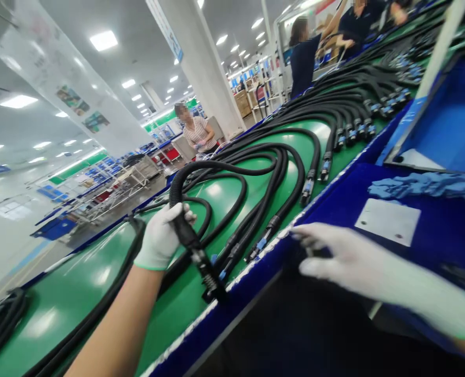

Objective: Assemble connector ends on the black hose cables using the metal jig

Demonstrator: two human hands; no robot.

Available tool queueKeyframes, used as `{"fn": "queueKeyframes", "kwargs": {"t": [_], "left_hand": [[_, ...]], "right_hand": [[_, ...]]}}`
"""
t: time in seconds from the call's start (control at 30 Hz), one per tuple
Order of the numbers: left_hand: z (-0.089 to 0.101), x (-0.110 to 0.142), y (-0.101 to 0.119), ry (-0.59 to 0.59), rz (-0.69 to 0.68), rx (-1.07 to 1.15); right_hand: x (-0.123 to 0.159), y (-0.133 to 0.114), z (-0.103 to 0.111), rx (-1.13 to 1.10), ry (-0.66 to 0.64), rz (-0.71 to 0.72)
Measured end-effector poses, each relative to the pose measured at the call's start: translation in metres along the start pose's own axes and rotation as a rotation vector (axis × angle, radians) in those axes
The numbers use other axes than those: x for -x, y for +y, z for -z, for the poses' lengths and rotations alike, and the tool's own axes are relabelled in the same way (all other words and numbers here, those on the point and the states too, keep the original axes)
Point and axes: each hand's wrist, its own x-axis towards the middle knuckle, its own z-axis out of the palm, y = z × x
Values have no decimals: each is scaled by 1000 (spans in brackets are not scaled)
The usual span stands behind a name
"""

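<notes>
My left hand (162, 235), in a white glove, is wrapped round a black corrugated hose (181, 180) near its end. Below the hand, the hose's metal-and-black end fitting (207, 275) hangs down over the table's blue edge. Beyond it the hose loops back across the green surface among other hoses. My right hand (334, 256), also gloved in white, is over the blue edge to the right, its fingers bent and the thumb apart from them. I see nothing held there, though the fingertips are blurred and in shadow.
Many black hoses (319, 104) with metal ends lie along the green table (287, 139), bordered by a blue rim (252, 280). At right are a blue bin (452, 115), crumpled blue pieces (424, 186) and a white plate (387, 220). Several people work farther off.
</notes>
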Motion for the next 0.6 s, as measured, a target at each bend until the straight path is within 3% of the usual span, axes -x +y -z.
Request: {"fn": "queueKeyframes", "kwargs": {"t": [0.03, 0.1, 0.17, 0.27, 0.33, 0.37, 0.4, 0.47, 0.53, 0.6], "left_hand": [[-31, -1, -8, 2, -12, 139], [-87, 0, -28, -7, -33, 279], [-126, 0, -46, -38, -66, 96], [-149, 3, -66, -16, -149, -437], [-152, 12, -76, 52, -401, -770], [-153, 18, -82, -2, -587, -896], [-154, 26, -88, -153, -785, -1007], [-158, 44, -105, -589, -1079, -1047], [-166, 60, -125, -881, -1171, -944], [-176, 72, -144, -937, -1104, -874]], "right_hand": [[0, -13, -24, -74, -48, 33], [-6, -23, -65, -262, -125, -37], [-11, -14, -91, -495, -143, -77], [0, 14, -88, -674, -22, -94], [21, 26, -66, -621, 32, -130], [33, 28, -54, -556, 42, -147], [45, 27, -41, -481, 48, -154], [67, 21, -24, -310, 55, -145], [81, 14, -17, -196, 31, -166], [92, 11, -15, -208, -37, -248]]}}
